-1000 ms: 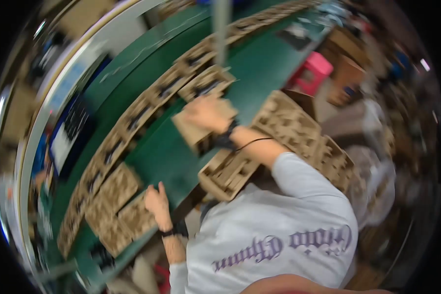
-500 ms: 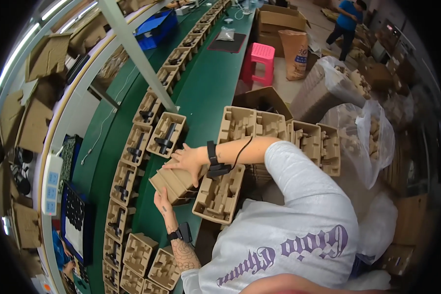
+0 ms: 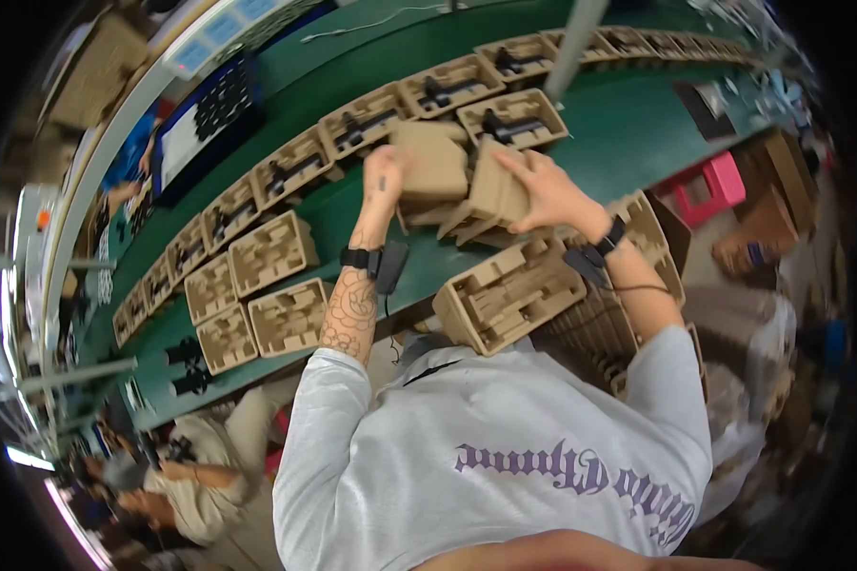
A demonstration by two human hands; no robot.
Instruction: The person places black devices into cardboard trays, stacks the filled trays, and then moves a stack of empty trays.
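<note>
Two upturned lots of brown moulded-pulp trays lie between my hands over the green bench. My left hand (image 3: 384, 176) closes on the outer side of the left pulp tray (image 3: 430, 160); its fingers are slightly blurred and partly hidden. With thumb and fingers apart around its edges, my right hand (image 3: 554, 195) grips the right pulp tray (image 3: 493, 190), which is tilted and seems to have others nested under it. The two lots touch or nearly touch. Just beyond them sits an open pulp tray (image 3: 519, 122) with a black part in it.
A row of pulp trays holding black parts (image 3: 362, 124) runs along the green bench (image 3: 628, 114). Several more trays (image 3: 271, 252) stand at the left, and a tray stack (image 3: 514, 285) rises near my body. A metal post (image 3: 573, 48), pink stool (image 3: 709, 187) and seated person (image 3: 205, 476) are around.
The view has swung round toward the left. My hands, earlier together around one upturned tray stack, are now farther apart, each on its own part of the trays.
</note>
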